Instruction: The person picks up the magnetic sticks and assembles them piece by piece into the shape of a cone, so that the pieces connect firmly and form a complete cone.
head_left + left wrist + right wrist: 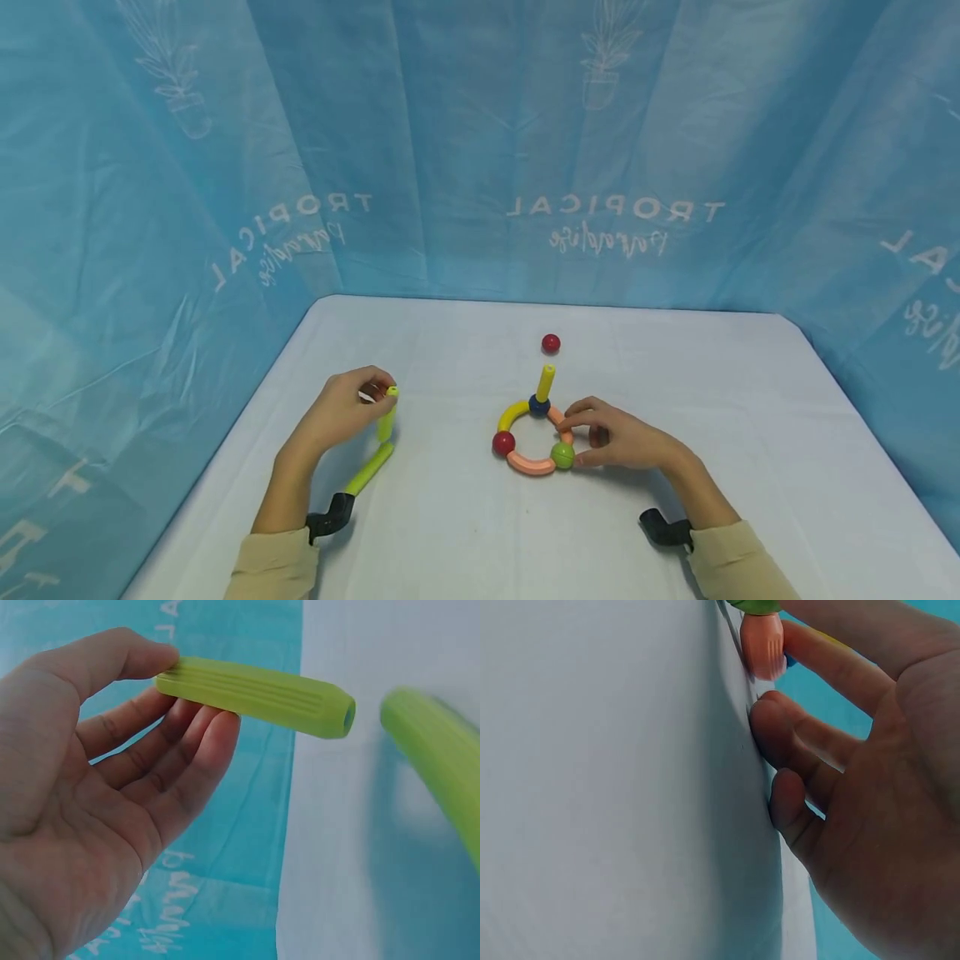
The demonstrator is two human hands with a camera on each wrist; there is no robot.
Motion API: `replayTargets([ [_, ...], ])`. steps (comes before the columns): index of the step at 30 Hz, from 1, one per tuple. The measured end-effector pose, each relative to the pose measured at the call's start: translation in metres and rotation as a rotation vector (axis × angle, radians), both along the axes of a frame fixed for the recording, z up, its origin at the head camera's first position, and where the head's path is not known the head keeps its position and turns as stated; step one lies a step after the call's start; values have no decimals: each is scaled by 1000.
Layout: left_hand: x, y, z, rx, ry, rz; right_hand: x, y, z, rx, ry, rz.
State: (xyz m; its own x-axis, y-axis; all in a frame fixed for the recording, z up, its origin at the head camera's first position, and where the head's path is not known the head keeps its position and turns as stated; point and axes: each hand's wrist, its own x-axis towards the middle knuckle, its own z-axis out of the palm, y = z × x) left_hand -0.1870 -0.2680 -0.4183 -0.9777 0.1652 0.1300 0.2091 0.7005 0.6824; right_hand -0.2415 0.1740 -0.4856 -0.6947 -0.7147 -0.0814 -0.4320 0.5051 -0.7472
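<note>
At left of centre in the head view, the left hand (337, 417) pinches a lime stick (386, 427) upright by its top end; just below and apart from it, a second lime stick (367, 471) slants. Right of the middle sits a ring (531, 466) of curved pieces and balls, a yellow stick (546, 383) rising from its blue ball (539, 406). Above lies a loose red ball (551, 343). Farther right, the right hand (618, 435) holds the ring's right edge, thumb at the green ball (562, 455), forefinger on a pink piece (567, 435).
</note>
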Motion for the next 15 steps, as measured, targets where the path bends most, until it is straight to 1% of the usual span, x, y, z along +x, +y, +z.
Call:
replayTargets([
  [4,-4,8,1,11,36,-8,1,-2,0,-12,-7,7],
  [8,-6,15,2,19,54,-16,1,-3,1,-22,-8,9],
  [9,-7,17,3,23,54,-16,1,-3,1,-30,-11,8],
  [10,-7,18,4,26,53,-20,4,-5,6,-37,-14,6],
  [15,-11,26,7,44,39,-31,4,-7,2,-30,11,-22],
])
